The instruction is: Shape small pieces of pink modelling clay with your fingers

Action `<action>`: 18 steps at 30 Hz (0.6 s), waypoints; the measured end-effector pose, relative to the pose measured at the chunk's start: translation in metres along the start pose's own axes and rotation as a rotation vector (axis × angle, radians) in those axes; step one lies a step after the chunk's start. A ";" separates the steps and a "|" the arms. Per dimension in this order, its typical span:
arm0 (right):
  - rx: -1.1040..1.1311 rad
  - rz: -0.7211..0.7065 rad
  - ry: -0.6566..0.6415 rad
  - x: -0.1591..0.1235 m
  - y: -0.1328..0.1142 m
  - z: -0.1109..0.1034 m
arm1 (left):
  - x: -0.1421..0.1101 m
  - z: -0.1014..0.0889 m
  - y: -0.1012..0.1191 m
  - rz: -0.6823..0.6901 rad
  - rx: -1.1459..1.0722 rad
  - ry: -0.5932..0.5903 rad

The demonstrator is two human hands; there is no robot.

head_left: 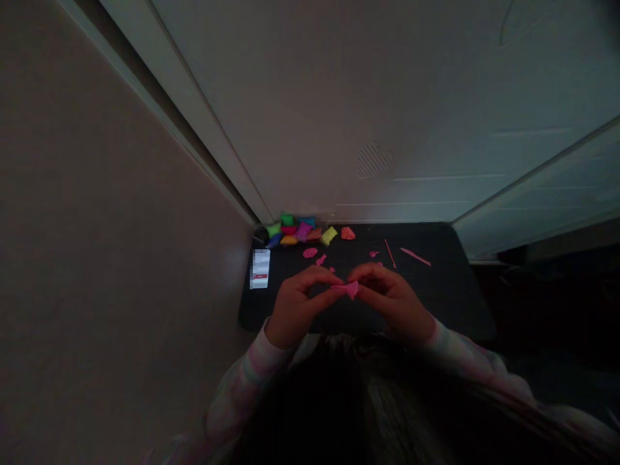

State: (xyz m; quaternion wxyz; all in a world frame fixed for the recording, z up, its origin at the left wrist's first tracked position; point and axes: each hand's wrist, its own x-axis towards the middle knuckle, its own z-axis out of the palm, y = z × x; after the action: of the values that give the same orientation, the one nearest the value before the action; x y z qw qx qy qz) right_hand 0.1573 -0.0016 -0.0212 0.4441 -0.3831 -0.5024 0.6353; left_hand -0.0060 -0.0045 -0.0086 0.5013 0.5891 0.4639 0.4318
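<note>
Pink clay piece: hanging between my hands, over the dark table; I am judging it unfinished;
Left hand: pinching its left end between thumb and fingers;
Right hand: pinching its right end likewise;
Shaped already: a pink oval is lying beyond my left hand; a small tailed bit is lying beyond my right;
Tools: thin stick and pink blade are resting beyond my right hand, unheld;
Left over: coloured packets are sitting beyond my left hand; how much is remaining, I cannot tell
</note>
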 end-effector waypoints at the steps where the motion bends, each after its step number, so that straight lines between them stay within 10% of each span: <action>1: -0.001 0.001 -0.002 0.000 0.000 0.000 | 0.000 0.000 0.000 0.015 -0.019 -0.004; 18: -0.001 -0.021 -0.004 -0.001 -0.002 -0.001 | -0.002 -0.001 -0.005 -0.011 -0.025 0.011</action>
State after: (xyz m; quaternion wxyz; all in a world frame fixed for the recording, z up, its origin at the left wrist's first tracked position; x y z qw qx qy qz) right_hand 0.1594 -0.0023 -0.0191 0.4497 -0.3768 -0.5075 0.6311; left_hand -0.0083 -0.0062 -0.0136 0.5086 0.5778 0.4645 0.4378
